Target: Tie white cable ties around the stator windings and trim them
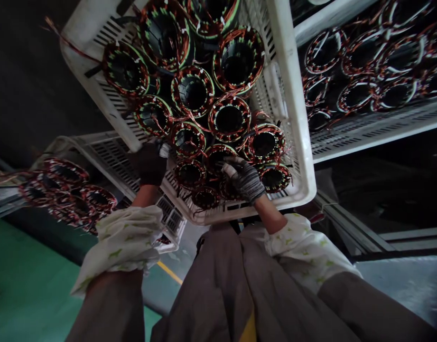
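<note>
In the head view, a white plastic crate (300,137) holds several motor stators with copper windings and loose lead wires. My right hand (247,180), in a grey knit glove with pale fingertips, bends its fingers over the near rim of a stator (218,151) in the crate's front part. My left hand (152,160), in a dark glove, is at the crate's left side, close beside another stator (187,140). Its pale fingertips point toward the windings; most of its fingers are in shadow, and their grip is hidden.
To the right, a second white crate (378,133) carries several stators with white sleeves. More wound stators (79,197) sit at the left beside another slatted crate (104,154). Below lie a green floor area (29,285) and a yellow line (170,272).
</note>
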The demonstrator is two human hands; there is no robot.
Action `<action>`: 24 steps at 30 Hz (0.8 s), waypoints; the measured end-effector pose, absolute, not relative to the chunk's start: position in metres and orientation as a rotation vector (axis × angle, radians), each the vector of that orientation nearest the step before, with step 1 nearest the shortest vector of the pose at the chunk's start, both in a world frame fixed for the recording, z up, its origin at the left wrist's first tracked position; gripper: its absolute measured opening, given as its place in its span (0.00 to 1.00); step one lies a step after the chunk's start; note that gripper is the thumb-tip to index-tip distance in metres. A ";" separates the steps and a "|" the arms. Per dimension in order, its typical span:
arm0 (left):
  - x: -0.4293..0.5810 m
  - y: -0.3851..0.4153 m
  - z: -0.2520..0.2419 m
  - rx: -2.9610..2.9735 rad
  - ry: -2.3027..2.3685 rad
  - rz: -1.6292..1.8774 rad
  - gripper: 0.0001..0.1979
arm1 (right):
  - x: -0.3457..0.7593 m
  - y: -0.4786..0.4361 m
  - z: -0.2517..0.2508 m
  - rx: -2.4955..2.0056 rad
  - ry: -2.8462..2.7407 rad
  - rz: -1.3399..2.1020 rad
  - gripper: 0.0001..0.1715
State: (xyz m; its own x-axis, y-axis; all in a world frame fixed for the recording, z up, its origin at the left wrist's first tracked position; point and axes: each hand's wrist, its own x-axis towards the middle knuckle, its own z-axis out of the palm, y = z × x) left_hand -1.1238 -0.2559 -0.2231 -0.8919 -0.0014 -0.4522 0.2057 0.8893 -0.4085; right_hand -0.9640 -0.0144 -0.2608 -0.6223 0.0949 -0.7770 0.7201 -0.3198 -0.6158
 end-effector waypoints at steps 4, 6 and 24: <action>-1.124 -0.252 -0.220 0.114 2.600 -0.594 0.30 | -0.964 -0.015 -0.262 1.016 1.555 -1.938 0.19; -1.125 -0.250 -0.219 0.100 2.602 -0.558 0.29 | -0.966 -0.014 -0.262 1.001 1.615 -1.868 0.19; -1.121 -0.257 -0.222 0.120 2.594 -0.470 0.34 | -0.974 -0.084 -0.245 0.675 1.731 -1.715 0.15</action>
State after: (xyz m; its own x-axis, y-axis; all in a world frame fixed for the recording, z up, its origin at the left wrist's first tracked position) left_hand -1.1209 -0.2565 -0.2223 -0.8724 -0.0022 -0.4889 0.1695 0.9367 -0.3065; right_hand -0.9740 -0.0838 -0.2450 -0.6881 -0.0586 -0.7232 0.7227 0.0343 -0.6903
